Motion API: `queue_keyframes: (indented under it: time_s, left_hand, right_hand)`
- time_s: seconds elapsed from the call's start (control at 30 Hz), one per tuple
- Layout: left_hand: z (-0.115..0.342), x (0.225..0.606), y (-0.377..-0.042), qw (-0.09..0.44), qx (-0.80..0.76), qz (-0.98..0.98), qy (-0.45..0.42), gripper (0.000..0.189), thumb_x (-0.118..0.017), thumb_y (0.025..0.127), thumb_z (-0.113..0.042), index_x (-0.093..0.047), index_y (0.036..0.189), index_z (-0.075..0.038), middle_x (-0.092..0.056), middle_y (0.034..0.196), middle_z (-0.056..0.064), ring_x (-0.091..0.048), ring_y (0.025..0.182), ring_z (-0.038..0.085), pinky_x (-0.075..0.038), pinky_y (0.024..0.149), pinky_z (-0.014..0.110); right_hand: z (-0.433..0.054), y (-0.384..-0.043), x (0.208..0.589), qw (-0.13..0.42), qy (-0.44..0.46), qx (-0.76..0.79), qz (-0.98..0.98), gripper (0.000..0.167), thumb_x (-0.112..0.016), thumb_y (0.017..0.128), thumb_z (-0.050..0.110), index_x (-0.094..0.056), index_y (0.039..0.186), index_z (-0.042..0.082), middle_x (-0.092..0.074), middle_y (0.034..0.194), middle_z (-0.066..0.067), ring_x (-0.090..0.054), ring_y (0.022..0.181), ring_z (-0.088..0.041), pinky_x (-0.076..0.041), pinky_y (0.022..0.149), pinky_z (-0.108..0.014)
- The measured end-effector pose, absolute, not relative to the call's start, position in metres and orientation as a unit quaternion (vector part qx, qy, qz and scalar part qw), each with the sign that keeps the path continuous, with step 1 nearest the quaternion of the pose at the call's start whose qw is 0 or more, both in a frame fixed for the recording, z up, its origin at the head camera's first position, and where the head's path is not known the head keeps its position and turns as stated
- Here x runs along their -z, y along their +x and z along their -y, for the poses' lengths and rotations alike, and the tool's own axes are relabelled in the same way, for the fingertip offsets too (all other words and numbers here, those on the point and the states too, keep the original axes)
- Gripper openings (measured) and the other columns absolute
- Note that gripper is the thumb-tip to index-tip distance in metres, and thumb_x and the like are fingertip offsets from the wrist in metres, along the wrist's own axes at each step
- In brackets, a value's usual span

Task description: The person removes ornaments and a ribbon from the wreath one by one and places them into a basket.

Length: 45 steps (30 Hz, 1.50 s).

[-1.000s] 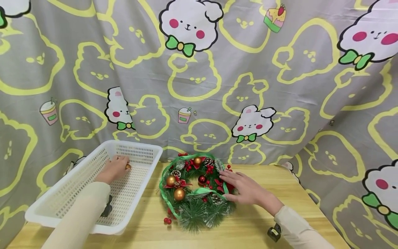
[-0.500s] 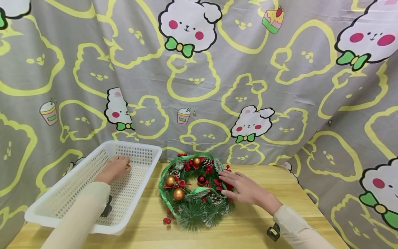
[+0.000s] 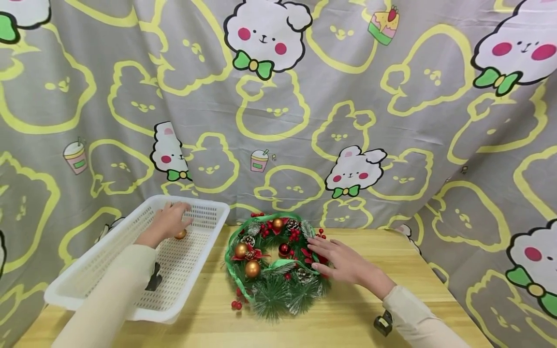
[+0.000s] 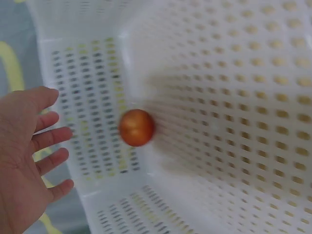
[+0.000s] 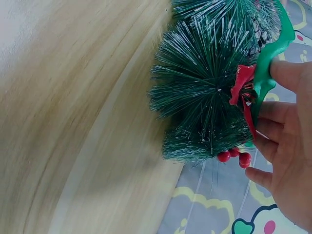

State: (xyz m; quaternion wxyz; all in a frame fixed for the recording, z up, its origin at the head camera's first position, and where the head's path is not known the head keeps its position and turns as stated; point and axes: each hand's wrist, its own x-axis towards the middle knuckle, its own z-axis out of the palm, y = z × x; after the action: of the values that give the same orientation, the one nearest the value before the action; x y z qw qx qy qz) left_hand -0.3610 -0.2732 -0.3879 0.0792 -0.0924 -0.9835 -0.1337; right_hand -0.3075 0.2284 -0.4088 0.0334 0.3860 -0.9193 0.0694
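Inside the white plastic basket (image 3: 204,261), a shiny gold-orange ball ornament (image 4: 137,127) lies near the far end wall. My left hand (image 3: 167,222) hovers just above it with fingers spread, apart from the ball in the left wrist view. On the table lies a Christmas wreath (image 3: 271,290) with pine sprigs, gold balls, pinecones, red berries and a green ribbon (image 5: 265,68). My right hand (image 3: 345,263) rests against the wreath's right side. Its fingers are fairly straight and touch the ribbon edge; part of the contact is hidden.
A small black object (image 3: 154,278) sits at the basket's near side, partly behind the left sleeve; another black device (image 3: 383,323) is at the right wrist. The wooden table (image 3: 209,333) ends at a grey patterned curtain (image 3: 278,145) behind and to the right.
My left hand has let go of the gold ball and lifted slightly up and right; the ball now shows in the basket. My right hand has stayed on the wreath.
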Motion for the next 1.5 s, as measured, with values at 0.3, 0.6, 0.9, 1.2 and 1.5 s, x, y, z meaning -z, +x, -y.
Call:
queue_keyframes:
  time_s: [0.3,0.6,0.9,1.2,1.5]
  left_hand:
    - [0.251,0.345,-0.354,0.126,0.156,0.971,-0.134,0.046,-0.056,0.104,-0.027,-0.053,0.139,0.003,-0.059,0.136,0.025,-0.049,0.120,0.046,-0.041,0.095,0.063]
    - [0.208,0.302,-0.331,0.169,0.171,0.952,-0.189,0.049,-0.057,0.104,-0.027,-0.050,0.145,-0.002,-0.056,0.145,0.019,-0.047,0.127,0.041,-0.037,0.105,0.061]
    - [0.171,0.285,-0.313,0.179,0.177,0.939,-0.235,0.050,-0.059,0.104,-0.029,-0.049,0.147,-0.006,-0.054,0.147,0.015,-0.045,0.134,0.040,-0.033,0.111,0.063]
    - [0.142,0.304,-0.304,0.163,0.117,0.938,-0.282,0.052,-0.059,0.103,-0.037,-0.051,0.146,-0.008,-0.058,0.142,0.012,-0.052,0.127,0.035,-0.040,0.109,0.058]
    - [0.121,0.329,-0.287,0.108,0.072,0.933,-0.336,0.046,-0.058,0.104,-0.036,-0.054,0.144,-0.013,-0.062,0.138,0.007,-0.052,0.129,0.031,-0.043,0.107,0.056]
  right_hand:
    - [-0.229,-0.307,0.410,0.025,0.380,-0.070,0.922,0.062,-0.044,0.108,0.048,-0.046,0.152,0.005,-0.038,0.163,-0.012,-0.034,0.151,-0.037,-0.029,0.118,-0.062]
    - [-0.228,-0.308,0.410,0.028,0.383,-0.067,0.921,0.062,-0.044,0.107,0.048,-0.047,0.152,0.004,-0.039,0.163,-0.013,-0.035,0.151,-0.036,-0.030,0.118,-0.062]
    - [-0.227,-0.308,0.410,0.027,0.384,-0.062,0.921,0.063,-0.044,0.107,0.050,-0.048,0.151,0.004,-0.039,0.162,-0.012,-0.035,0.151,-0.035,-0.030,0.118,-0.061]
    - [-0.226,-0.308,0.411,0.026,0.381,-0.058,0.923,0.063,-0.044,0.107,0.050,-0.048,0.151,0.005,-0.040,0.162,-0.013,-0.035,0.151,-0.034,-0.030,0.118,-0.061]
    - [-0.225,-0.307,0.411,0.026,0.380,-0.052,0.923,0.063,-0.043,0.107,0.051,-0.048,0.151,0.006,-0.040,0.162,-0.012,-0.036,0.151,-0.034,-0.031,0.118,-0.060]
